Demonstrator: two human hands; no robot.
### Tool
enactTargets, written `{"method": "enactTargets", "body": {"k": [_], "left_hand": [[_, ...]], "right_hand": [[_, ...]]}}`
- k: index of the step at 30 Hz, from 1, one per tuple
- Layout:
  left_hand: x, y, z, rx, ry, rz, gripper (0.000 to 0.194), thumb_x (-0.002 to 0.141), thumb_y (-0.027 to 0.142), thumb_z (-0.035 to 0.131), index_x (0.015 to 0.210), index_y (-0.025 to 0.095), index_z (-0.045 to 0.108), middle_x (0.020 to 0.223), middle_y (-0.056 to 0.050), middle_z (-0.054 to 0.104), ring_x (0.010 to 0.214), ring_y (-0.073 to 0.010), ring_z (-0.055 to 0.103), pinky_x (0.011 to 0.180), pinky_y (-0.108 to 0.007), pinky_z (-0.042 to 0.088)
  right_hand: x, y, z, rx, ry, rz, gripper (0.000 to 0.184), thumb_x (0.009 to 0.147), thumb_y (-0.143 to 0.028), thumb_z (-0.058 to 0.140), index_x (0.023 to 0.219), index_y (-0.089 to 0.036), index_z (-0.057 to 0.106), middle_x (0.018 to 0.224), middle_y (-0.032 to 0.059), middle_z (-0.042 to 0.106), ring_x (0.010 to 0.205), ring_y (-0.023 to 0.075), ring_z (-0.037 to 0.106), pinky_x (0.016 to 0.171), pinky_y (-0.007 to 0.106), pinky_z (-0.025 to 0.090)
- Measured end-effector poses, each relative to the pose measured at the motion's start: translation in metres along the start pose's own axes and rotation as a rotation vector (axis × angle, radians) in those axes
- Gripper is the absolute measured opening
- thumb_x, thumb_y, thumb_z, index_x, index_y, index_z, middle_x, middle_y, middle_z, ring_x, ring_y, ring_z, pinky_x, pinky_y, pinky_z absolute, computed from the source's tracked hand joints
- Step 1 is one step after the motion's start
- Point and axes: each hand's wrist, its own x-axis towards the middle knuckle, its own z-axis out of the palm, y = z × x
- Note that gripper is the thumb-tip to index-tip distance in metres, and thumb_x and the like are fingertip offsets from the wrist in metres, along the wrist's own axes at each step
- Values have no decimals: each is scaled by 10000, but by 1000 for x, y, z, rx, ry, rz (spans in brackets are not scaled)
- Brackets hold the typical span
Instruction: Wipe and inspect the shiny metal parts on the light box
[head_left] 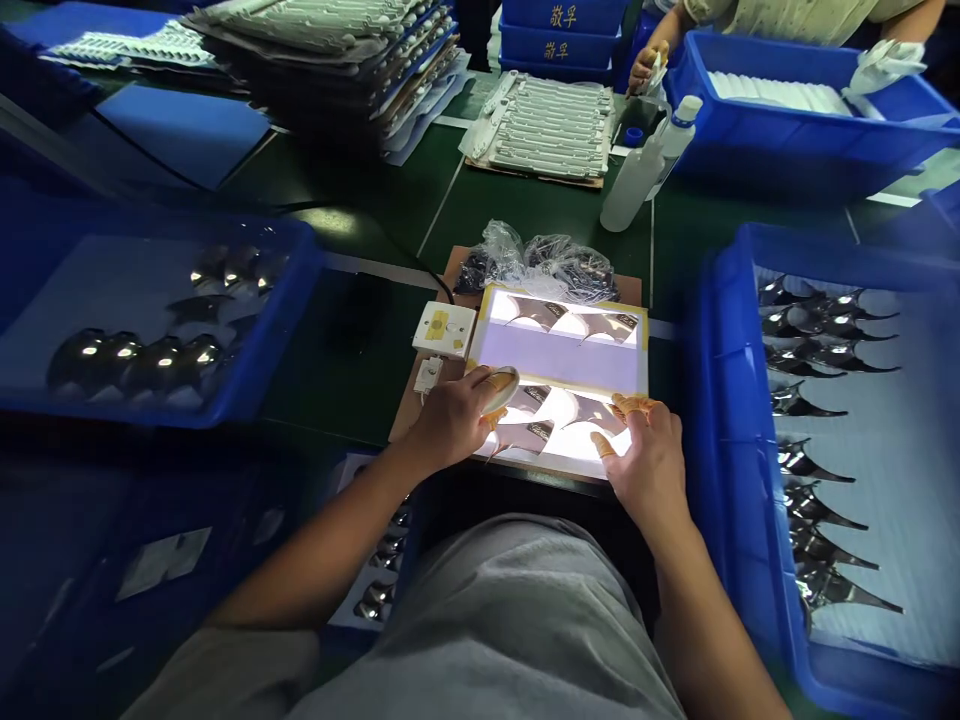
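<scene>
My left hand (459,418) is closed on a shiny curved piece (502,390), held at the left side of a lit panel (559,357). My right hand (651,460) reaches over the panel's lower right, thumb and fingers apart, with yellowish finger covers on. Between them I see nothing held. On the panel's bright lower part lie flat, dark, curved shapes with small black labels (538,435); whether these are printed or loose, I cannot tell. Similar shapes (609,325) show along its upper edge.
To the right, a blue bin (716,420) holds rows of shiny pointed pieces (817,460). Another blue tray (304,300) at left carries rounded shiny pieces (161,365). Clear plastic bags (562,262) lie behind the panel. Bottles (634,185) and stacked trays (544,125) stand farther back, near another person's hand (649,68).
</scene>
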Motion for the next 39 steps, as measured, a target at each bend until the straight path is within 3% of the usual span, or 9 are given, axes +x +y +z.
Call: {"method": "enactTargets", "body": {"k": [6,11,15,20,25,28,34,39], "left_hand": [[7,-4,8,65,-37,-16,512,808,53,678,1310,125,616,1287,-156,688,1136,-315,696,913,-427,627],[17,-5,6,118,-52,-59,539,776,56,656,1305,157,616,1277,-140,687,1107,-318,698,917,-430,612],[16,-14,-5,116,35,-118,570,765,51,597,1322,173,590,1194,-126,695,1080,-307,699,905,-415,604],[8,-26,-22,67,217,-146,374,879,170,592,1253,188,600,1166,-105,691,1105,-273,687,976,-389,576],[6,-28,-25,31,210,-137,319,934,221,587,1253,204,590,1162,-89,693,1105,-251,681,991,-375,568],[13,-29,-18,54,158,-134,313,922,210,599,1235,187,599,1175,-111,691,1120,-266,676,974,-373,567],[31,-27,-8,149,4,-111,443,825,121,635,1265,160,602,1155,-124,696,998,-283,707,828,-371,591],[24,-19,-14,185,-117,-77,591,789,94,640,1368,175,551,1261,-129,680,1051,-306,707,866,-405,593]], "right_hand": [[2,6,1,34,27,-31,301,926,-290,637,1193,-155,668,1075,158,559,979,319,519,882,476,499],[6,3,-6,68,75,-38,322,935,-284,629,1232,-166,665,1102,159,568,999,320,531,889,486,501],[21,-14,-7,119,66,-80,333,930,-265,639,1247,-171,667,1146,166,569,1036,328,531,907,494,507],[48,-45,8,219,4,-204,414,894,-191,665,1305,-143,656,1190,183,576,1087,344,529,934,506,516],[52,-56,18,341,-117,-223,475,878,-196,689,1349,-162,636,1191,161,632,1072,326,570,947,495,518],[44,-51,15,361,-111,-99,420,913,-261,652,1321,-157,649,1156,152,661,1010,304,610,886,462,522],[34,-57,8,542,-210,324,409,935,-417,599,1282,-209,662,926,40,743,675,193,613,698,363,479],[39,-67,13,613,-229,379,404,890,-444,612,1201,-210,719,885,40,749,670,191,600,698,356,459]]}}
